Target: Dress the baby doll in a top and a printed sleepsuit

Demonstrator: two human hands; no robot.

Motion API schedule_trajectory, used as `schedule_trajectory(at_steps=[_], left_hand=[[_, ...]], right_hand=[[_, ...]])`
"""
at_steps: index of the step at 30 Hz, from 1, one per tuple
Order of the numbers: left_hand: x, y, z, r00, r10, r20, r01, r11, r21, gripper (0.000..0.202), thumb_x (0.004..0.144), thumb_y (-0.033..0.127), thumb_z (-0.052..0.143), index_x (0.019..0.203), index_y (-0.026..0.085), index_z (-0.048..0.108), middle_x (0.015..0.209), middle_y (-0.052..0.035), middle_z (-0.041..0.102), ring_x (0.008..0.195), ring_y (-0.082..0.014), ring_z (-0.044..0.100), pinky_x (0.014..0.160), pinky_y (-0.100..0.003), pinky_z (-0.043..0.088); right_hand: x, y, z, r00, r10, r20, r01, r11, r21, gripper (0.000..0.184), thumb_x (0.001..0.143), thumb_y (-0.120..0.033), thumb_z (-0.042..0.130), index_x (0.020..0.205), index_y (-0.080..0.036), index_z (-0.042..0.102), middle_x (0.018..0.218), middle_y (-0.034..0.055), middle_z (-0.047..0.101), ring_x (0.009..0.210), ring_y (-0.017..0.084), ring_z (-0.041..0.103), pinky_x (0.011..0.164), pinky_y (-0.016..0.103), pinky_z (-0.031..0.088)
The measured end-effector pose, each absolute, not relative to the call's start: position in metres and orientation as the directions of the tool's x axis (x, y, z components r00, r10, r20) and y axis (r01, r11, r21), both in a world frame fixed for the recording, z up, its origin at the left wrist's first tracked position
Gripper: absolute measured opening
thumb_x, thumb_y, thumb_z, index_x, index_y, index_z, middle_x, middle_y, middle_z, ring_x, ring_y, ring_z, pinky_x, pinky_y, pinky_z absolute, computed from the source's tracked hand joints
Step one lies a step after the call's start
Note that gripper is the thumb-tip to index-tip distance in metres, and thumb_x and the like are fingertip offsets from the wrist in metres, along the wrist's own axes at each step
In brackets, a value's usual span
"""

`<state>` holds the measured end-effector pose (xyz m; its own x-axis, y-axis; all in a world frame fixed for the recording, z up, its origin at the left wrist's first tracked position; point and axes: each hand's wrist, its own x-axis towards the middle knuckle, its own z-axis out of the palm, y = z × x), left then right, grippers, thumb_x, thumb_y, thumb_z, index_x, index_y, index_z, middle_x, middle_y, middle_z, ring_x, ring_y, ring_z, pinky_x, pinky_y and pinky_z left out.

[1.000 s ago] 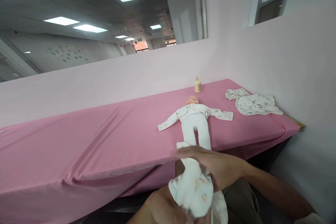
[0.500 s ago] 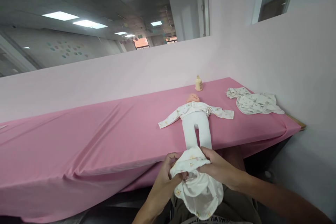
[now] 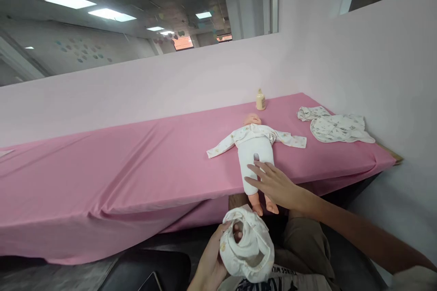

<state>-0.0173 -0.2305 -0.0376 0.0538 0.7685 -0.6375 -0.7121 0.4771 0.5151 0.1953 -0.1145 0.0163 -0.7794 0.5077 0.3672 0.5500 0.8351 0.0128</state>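
Note:
My left hand point(image 3: 214, 254) grips a bunched white baby garment point(image 3: 249, 261) with small printed motifs, gathered into rings, low in front of me. Some of its fingers show through the opening; the exact kind of garment is hard to make out. My right hand point(image 3: 271, 182) is open, fingers spread, over the legs of a baby doll point(image 3: 252, 119). Whether it touches them I cannot tell. The doll lies on its back in white trousers point(image 3: 251, 150) and a printed long-sleeved top point(image 3: 227, 148), its bare feet point(image 3: 255, 204) over the table's edge.
A pink cloth point(image 3: 143, 168) covers the long table. Beyond the doll's head stands a cream pump bottle point(image 3: 260, 101). Printed baby clothes point(image 3: 341, 128) lie at the right end, by the wall. A dark phone point(image 3: 150, 283) is at the lower left.
My right hand has let go of the garment and moved up over the doll's legs. The left hand keeps the garment, now more tightly bunched. The doll's feet have come into view.

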Motion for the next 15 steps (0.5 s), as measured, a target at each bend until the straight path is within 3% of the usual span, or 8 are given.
schedule_trajectory(at_steps=[3, 6, 8, 11, 15], left_hand=[[-0.013, -0.232, -0.040, 0.014, 0.701, -0.713, -0.732, 0.493, 0.470, 0.009, 0.077, 0.016, 0.071, 0.080, 0.009, 0.066, 0.073, -0.0076, 0.071, 0.064, -0.0164, 0.069, 0.066, -0.026, 0.056], [-0.009, -0.234, -0.044, 0.047, 0.689, -0.723, -0.740, 0.510, 0.438, 0.010, 0.078, 0.017, 0.070, 0.083, 0.008, 0.068, 0.079, -0.0102, 0.073, 0.070, -0.0187, 0.070, 0.073, -0.029, 0.056], [-0.008, -0.233, -0.045, 0.080, 0.700, -0.710, -0.747, 0.514, 0.422, 0.012, 0.079, 0.018, 0.069, 0.085, 0.008, 0.069, 0.081, -0.0105, 0.074, 0.072, -0.0185, 0.070, 0.075, -0.028, 0.056], [-0.005, -0.231, -0.040, 0.105, 0.713, -0.693, -0.756, 0.510, 0.410, 0.012, 0.080, 0.017, 0.069, 0.086, 0.007, 0.069, 0.082, -0.0109, 0.074, 0.073, -0.0182, 0.070, 0.076, -0.027, 0.055], [0.000, -0.227, -0.020, 0.159, 0.736, -0.658, -0.781, 0.501, 0.372, 0.014, 0.083, 0.017, 0.065, 0.091, 0.006, 0.069, 0.082, -0.0101, 0.073, 0.073, -0.0162, 0.070, 0.078, -0.026, 0.055]], right_hand=[[0.176, -0.099, -0.003, -0.882, 0.395, 0.255, 0.438, 0.888, 0.138, 0.062, 0.072, -0.026, 0.078, 0.129, -0.019, 0.056, 0.151, 0.0121, 0.038, 0.142, 0.035, 0.026, 0.114, 0.051, 0.028], [0.160, -0.092, -0.014, -0.934, 0.324, 0.152, 0.347, 0.922, 0.172, 0.039, 0.071, -0.027, 0.079, 0.107, -0.018, 0.068, 0.145, 0.0101, 0.046, 0.141, 0.034, 0.027, 0.115, 0.052, 0.025], [0.157, -0.090, -0.009, -0.946, 0.288, 0.151, 0.310, 0.939, 0.151, 0.028, 0.072, -0.021, 0.076, 0.100, -0.019, 0.070, 0.138, 0.0082, 0.053, 0.140, 0.032, 0.029, 0.114, 0.051, 0.025], [0.163, -0.090, 0.015, -0.925, 0.296, 0.238, 0.314, 0.948, 0.041, 0.036, 0.075, -0.012, 0.070, 0.110, -0.022, 0.067, 0.129, 0.0053, 0.057, 0.136, 0.029, 0.033, 0.112, 0.046, 0.027], [0.169, -0.094, 0.037, -0.915, 0.309, 0.260, 0.308, 0.950, -0.047, 0.032, 0.085, -0.016, 0.061, 0.117, -0.023, 0.064, 0.128, 0.0062, 0.056, 0.129, 0.028, 0.040, 0.106, 0.045, 0.033]])
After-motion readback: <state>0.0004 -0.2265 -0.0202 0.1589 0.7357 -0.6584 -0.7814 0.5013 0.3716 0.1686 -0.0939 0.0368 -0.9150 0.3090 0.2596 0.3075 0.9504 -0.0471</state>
